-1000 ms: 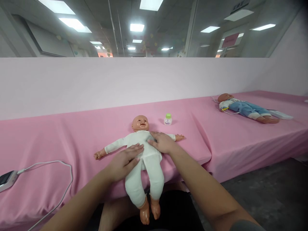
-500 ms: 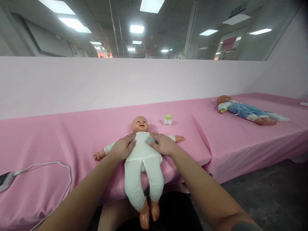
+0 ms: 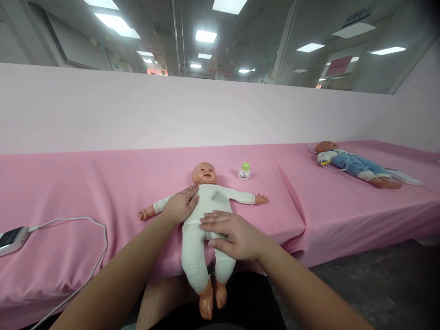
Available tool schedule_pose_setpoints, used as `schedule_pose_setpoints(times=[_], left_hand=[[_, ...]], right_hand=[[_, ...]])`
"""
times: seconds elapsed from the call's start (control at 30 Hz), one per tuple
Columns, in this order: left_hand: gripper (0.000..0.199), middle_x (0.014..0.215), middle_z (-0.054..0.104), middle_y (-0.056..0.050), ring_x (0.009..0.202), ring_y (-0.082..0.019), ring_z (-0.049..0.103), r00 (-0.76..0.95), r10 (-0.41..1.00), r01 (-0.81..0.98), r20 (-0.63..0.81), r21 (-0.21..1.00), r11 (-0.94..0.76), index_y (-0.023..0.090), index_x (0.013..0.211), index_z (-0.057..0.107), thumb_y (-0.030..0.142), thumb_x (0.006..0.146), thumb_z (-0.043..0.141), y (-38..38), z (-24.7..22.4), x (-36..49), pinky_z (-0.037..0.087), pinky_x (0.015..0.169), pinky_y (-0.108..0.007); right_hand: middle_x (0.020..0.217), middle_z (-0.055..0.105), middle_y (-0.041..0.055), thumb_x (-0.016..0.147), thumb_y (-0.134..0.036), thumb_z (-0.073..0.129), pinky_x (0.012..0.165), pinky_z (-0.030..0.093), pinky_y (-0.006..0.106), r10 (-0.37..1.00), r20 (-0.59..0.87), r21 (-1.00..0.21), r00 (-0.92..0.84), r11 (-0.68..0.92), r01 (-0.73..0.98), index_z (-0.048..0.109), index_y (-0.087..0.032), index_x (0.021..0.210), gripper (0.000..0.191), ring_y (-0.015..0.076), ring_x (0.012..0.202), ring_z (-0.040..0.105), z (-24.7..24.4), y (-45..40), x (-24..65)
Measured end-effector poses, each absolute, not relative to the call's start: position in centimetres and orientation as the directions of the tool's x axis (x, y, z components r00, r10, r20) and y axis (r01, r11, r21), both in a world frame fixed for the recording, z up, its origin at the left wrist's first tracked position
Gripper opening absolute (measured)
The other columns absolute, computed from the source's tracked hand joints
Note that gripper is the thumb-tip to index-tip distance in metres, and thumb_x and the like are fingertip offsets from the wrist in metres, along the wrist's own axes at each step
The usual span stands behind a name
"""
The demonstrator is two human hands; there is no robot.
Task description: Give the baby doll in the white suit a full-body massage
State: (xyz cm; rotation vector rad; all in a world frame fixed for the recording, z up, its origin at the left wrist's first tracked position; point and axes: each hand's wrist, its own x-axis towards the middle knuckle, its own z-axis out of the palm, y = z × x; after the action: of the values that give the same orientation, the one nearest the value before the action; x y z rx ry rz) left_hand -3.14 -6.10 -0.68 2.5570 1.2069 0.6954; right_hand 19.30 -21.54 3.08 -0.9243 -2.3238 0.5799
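We have the doll (image 3: 208,204) lying face up under our left hand (image 3: 180,206) and right hand (image 3: 237,234), both flat and loose.

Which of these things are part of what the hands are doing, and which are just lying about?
In hand:
- doll in white: left hand on its upper body, right hand over its lower belly
- pink cover beneath it

Seemingly just lying about, untouched:
- green-capped bottle, though it stands near the doll
- doll in blue trousers
- device with white cable
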Motion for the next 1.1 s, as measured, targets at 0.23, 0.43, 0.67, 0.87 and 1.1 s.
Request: schedule_pose_setpoints(times=[0.23, 0.43, 0.67, 0.87, 1.1], left_hand=[[0.068, 0.159, 0.049, -0.011, 0.15, -0.027, 0.044, 0.56, 0.772, 0.66, 0.302, 0.402, -0.635, 0.012, 0.154, 0.051, 0.053, 0.104, 0.033, -6.1, -0.6, -3.3, 0.032, 0.127, -0.044], [0.069, 0.159, 0.05, -0.011, 0.15, -0.026, 0.044, 0.56, 0.777, 0.667, 0.289, 0.399, -0.629, 0.01, 0.155, 0.05, 0.052, 0.104, 0.032, -6.3, -0.4, -3.2, 0.031, 0.128, -0.041], [0.067, 0.158, 0.051, -0.012, 0.15, -0.027, 0.045, 0.516, 0.814, 0.729, 0.268, 0.362, -0.581, 0.009, 0.154, 0.051, 0.05, 0.103, 0.034, -6.5, -0.2, -4.0, 0.031, 0.127, -0.042], [0.064, 0.163, 0.045, -0.011, 0.153, -0.031, 0.039, 0.407, 0.885, 0.86, 0.224, 0.234, -0.455, 0.013, 0.156, 0.05, 0.044, 0.1, 0.039, -8.3, 0.6, -8.3, 0.031, 0.126, -0.046], [0.063, 0.146, 0.062, -0.018, 0.13, -0.041, 0.06, 0.086, 0.976, 0.96, 0.201, 0.247, -0.135, 0.014, 0.146, 0.057, 0.041, 0.089, 0.056, -9.2, 1.3, -14.4, 0.051, 0.098, -0.048]], right_hand=[[0.165, 0.039, 0.0108, 0.096, -0.068, 0.057, 0.131, 0.023, 0.05, 0.8, 0.23, -0.412, -0.553, 0.595, 0.69, 0.04, -0.02, 0.161, 0.083, 0.0312, 0.156, 0.033, 2.1, -15.9, 20.3], [0.167, 0.034, 0.0109, 0.099, -0.074, 0.043, 0.13, 0.024, 0.048, 0.913, 0.163, -0.441, -0.373, 0.406, 0.801, 0.037, -0.017, 0.163, 0.086, 0.0317, 0.156, 0.031, 1.4, -12.3, 21.6], [0.157, 0.051, 0.0114, 0.104, -0.064, 0.039, 0.125, 0.028, 0.052, 0.969, 0.209, -0.411, -0.13, 0.208, 0.888, 0.051, -0.02, 0.154, 0.068, 0.0342, 0.148, 0.043, 0.0, -13.0, 24.2], [0.155, 0.053, 0.0129, 0.104, -0.05, 0.044, 0.124, 0.032, 0.047, 0.949, 0.292, -0.482, 0.117, 0.04, 0.875, 0.054, -0.015, 0.151, 0.059, 0.0316, 0.148, 0.044, -1.6, -16.2, 30.5], [0.144, 0.063, 0.0129, 0.092, -0.033, 0.062, 0.106, 0.046, 0.039, 0.96, 0.248, -0.524, 0.127, 0.023, 0.852, 0.055, -0.018, 0.149, 0.06, 0.0297, 0.127, 0.061, -2.7, -16.5, 35.0]])
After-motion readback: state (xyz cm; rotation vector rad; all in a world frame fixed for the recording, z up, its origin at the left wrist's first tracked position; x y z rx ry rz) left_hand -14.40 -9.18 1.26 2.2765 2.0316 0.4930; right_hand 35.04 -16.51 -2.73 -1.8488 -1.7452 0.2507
